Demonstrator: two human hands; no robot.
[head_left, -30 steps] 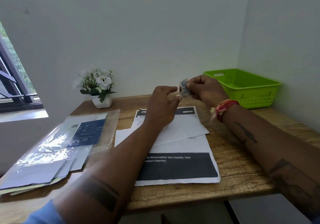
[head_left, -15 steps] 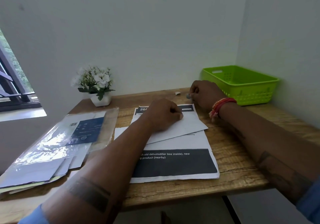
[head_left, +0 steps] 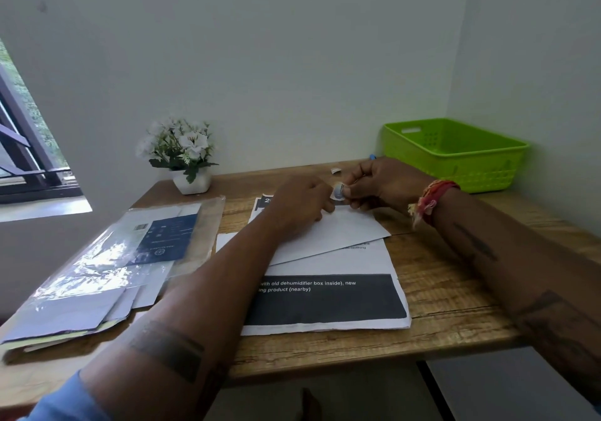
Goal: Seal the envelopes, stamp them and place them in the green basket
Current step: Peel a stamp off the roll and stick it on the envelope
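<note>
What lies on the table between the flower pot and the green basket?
In the head view, both hands meet there over a white envelope, pinching a small stamp; a paper scrap lies behind them.

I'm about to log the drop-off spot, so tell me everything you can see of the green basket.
The green basket is a bright lime, rectangular, open-topped bin that looks like moulded plastic. Its walls carry small perforations, and a slot handle is cut into the far short end. It stands upright and level on the wooden table, at the far right corner where the two walls meet. As far as its inside shows, no envelope lies in it. Neither hand touches it; the right hand works just to its left.
</note>
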